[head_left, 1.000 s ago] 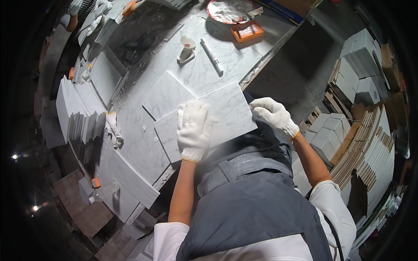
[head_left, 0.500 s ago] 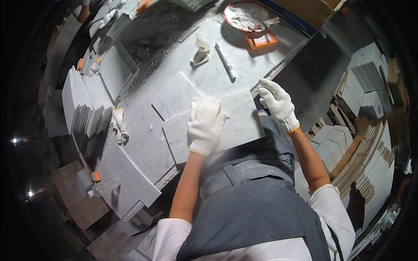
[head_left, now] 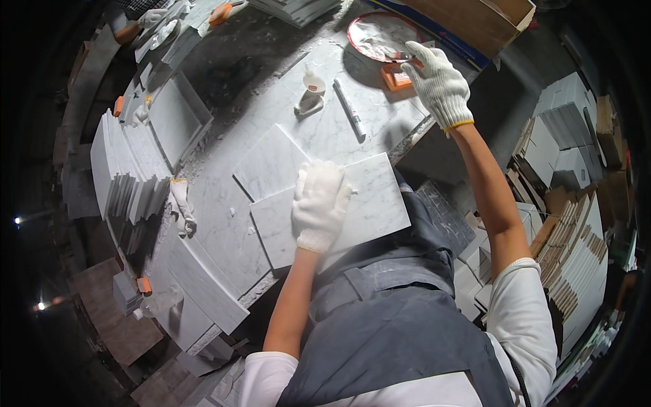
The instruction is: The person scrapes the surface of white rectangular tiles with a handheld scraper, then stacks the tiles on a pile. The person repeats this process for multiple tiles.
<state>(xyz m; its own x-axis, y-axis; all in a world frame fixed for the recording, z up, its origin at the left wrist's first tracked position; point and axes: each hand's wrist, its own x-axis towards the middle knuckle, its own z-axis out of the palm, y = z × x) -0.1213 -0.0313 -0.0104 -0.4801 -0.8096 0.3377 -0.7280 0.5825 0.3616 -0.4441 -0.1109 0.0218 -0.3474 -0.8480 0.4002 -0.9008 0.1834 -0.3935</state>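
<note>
Gloved in white knit, my left hand point(head_left: 320, 203) lies flat on a pale grey-veined marble tile point(head_left: 373, 193), at the side nearest me. This tile overlaps another marble tile point(head_left: 268, 159) on the slab. My right hand point(head_left: 439, 87), also gloved, is stretched to the far right, at the rim of a red-edged bowl point(head_left: 371, 30) of white paste. Its thumb and forefinger close about a putty knife point(head_left: 399, 55) at the paste; most of the handle is hidden by the glove. Just below the bowl, an orange box point(head_left: 397, 78) is partly behind that hand.
A white marker point(head_left: 350, 110) and a small bottle point(head_left: 313, 83) lie on the marble slab point(head_left: 261, 102). Stacked tiles point(head_left: 129, 169) and a loose glove point(head_left: 182, 207) sit left. Cardboard point(head_left: 485, 24) is behind the bowl; boxes point(head_left: 569, 129) stand right. Another person's gloved hand point(head_left: 152, 17) is far left.
My right hand has moved up and away from beside the tile to the paste bowl and the putty knife. My left hand stays on the tile. The view has shifted slightly.
</note>
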